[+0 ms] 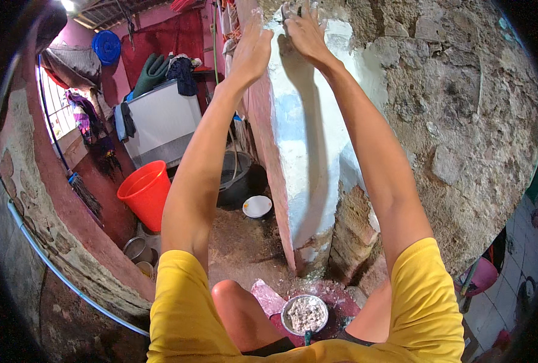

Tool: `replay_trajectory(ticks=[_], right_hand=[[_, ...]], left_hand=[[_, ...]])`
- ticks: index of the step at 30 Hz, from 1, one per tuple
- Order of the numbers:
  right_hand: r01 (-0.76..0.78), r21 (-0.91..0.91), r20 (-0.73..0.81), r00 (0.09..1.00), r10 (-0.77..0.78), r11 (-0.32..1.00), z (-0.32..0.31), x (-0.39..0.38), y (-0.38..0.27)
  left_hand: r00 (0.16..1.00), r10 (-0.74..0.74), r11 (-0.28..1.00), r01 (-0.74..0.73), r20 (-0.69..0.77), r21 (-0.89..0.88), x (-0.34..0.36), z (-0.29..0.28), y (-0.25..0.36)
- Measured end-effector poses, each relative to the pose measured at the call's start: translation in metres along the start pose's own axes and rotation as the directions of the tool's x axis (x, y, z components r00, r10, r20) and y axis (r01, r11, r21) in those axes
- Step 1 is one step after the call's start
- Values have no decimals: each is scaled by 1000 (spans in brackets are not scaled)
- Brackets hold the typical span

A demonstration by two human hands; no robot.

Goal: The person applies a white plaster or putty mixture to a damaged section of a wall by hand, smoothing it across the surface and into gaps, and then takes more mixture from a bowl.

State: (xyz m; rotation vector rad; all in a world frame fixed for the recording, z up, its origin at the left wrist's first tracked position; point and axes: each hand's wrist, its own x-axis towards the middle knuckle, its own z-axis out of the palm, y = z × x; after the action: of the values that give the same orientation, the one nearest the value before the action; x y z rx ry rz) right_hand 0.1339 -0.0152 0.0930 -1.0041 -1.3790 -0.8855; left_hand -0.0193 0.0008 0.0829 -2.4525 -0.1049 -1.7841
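Both my arms reach up to the wall corner, where a white and pale blue coated strip [290, 133] runs down between pink plaster and rough bare masonry [438, 97]. My left hand [252, 45] is at the corner's left edge, fingers stretched upward with white stuff on the tips. My right hand [305, 33] is at the top of the coated strip, fingers bent around something small and dark that I cannot make out. Between my knees, a metal bowl [305, 314] of lumpy white paste with a green-handled tool rests on a dark red surface.
At left stand a red bucket [142, 193], a dark tub [233, 190], a white lid [257, 207], a white appliance [160, 121] draped with clothes, and a broom [78, 187]. A blue pipe [69, 272] runs along the low left wall. A pink basin [480, 272] is at lower right.
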Motion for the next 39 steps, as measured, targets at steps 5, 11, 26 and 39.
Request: replay_trajectory(ticks=[5,11,26,39], right_hand=[[-60,37,40,997,59,997,1,-15,-23],[111,-244,38,994,-104,963,-7,-7,-15],[52,-108,30,998,-49,993,-5,-27,-37],[-109,98,27,994,107,989,-1,-11,-66]], left_hand=[[995,75,987,-84,69,134,0,-13,-17],[1000,-24,998,24,12,-54,-2,-16,13],[968,-243,913,252,70,-322,-4,-11,2],[930,-351,795,358,110,-489,-6,-11,-14]])
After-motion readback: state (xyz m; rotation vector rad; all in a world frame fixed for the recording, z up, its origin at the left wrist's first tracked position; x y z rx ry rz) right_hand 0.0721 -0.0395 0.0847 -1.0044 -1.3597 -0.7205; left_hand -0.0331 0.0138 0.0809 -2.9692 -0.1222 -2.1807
